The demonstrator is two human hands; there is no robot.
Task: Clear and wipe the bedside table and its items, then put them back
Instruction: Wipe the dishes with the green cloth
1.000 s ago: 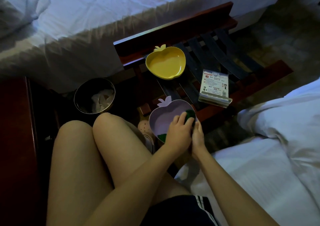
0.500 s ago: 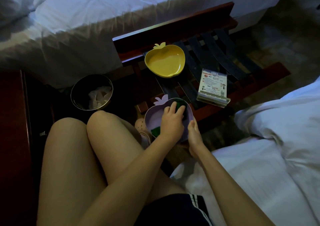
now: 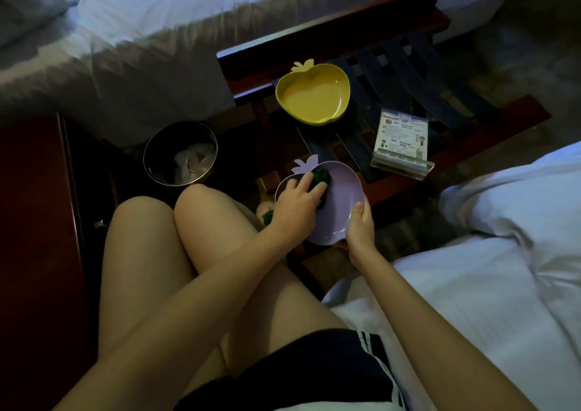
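Observation:
A purple apple-shaped bowl [image 3: 342, 196] is held tilted above the floor, in front of my knees. My left hand [image 3: 298, 206] lies inside it, fingers curled over a bunched green cloth [image 3: 322, 174] that it presses against the bowl near the leaf-shaped tab. An end of the cloth shows below my left wrist. My right hand [image 3: 361, 231] grips the bowl's near right rim, thumb on the inside and fingers underneath. The dark red bedside table [image 3: 34, 222] stands at the left edge.
A yellow apple-shaped bowl [image 3: 314, 96] and a clear stand with a printed card [image 3: 402, 140] rest on the strapped wooden luggage rack [image 3: 330, 36]. A round metal bin [image 3: 151, 159] holding tissue stands left of my knees. White beds [image 3: 503, 253] flank the gap.
My left hand slid the cloth across the bowl from its right side toward the leaf tab. My right hand moved from beside the left hand to the bowl's right rim.

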